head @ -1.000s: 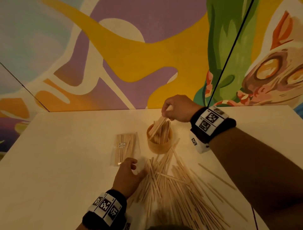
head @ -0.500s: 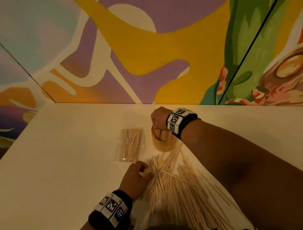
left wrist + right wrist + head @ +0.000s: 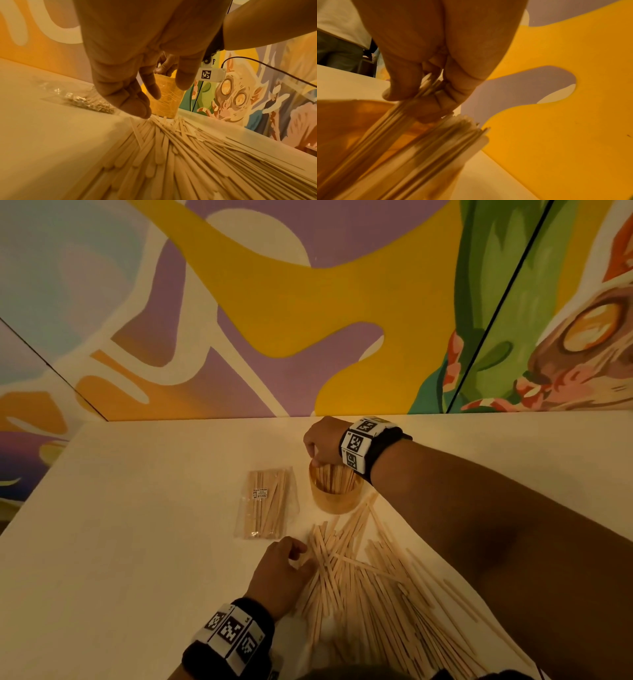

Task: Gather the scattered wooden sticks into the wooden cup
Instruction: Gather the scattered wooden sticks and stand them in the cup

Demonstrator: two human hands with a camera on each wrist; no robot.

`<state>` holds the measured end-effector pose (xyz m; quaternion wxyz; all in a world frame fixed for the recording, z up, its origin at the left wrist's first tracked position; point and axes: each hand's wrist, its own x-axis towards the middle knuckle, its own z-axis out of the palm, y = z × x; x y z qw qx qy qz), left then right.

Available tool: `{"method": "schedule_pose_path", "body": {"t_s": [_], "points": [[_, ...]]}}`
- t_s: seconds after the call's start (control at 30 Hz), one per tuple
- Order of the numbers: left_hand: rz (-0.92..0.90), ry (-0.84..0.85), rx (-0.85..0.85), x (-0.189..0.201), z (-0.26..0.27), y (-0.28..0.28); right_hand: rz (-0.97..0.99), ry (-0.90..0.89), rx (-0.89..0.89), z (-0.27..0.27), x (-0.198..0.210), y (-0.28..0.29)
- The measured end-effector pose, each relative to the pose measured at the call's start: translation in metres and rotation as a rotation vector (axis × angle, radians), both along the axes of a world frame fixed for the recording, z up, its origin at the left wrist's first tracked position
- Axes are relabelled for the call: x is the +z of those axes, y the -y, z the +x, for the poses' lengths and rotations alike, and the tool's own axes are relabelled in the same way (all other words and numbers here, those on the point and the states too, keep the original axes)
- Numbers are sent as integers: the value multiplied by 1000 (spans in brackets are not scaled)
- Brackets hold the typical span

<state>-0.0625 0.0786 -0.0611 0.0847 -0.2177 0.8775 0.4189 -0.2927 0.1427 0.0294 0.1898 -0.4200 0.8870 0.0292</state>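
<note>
Sticks (image 3: 373, 594): pale, flat, fanned at bench's near edge. Cup (image 3: 334, 491): round, part-filled. Right hand (image 3: 322, 441) pinches a bundle over the cup; left hand (image 3: 281, 573) fingers loose, touching sticks.

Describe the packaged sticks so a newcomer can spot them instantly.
On the pale table, find the round wooden cup that the right hand is feeding sticks into. Directly left of the cup lies the sealed packet of sticks, flat on the table. Unlike the loose sticks fanned out in front of the cup, these are wrapped in clear plastic with a small white label.
</note>
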Motion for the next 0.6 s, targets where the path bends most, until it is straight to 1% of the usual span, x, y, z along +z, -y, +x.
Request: {"method": "schedule_pose_path", "body": {"t_s": [0.1, 0.23, 0.37, 0.43, 0.47, 0.53, 0.57, 0.6], "points": [[-9, 7, -1, 0, 2, 2, -86, -39, -21, -1, 1, -5], [-33, 16, 3, -1, 1, 3, -162, -105, -74, 11, 17, -16], [-103, 51, -18, 0, -1, 0, -252, -25, -132, 39, 24, -43], [-168, 69, -67, -1, 0, -1, -210, 32, -123, 59, 20, -61], [-223, 89, -133, -3, 2, -1, -167, 76, -129, 69, 15, -72], [-375, 130, -341, -7, 6, -4, -60, 173, -177, 90, -1, -96], [-431, 137, -405, -9, 10, -6, 10, 200, -205, 100, -12, -108], [-464, 144, -429, -9, 14, -10, 94, 214, -226, 109, -24, -121]]}}
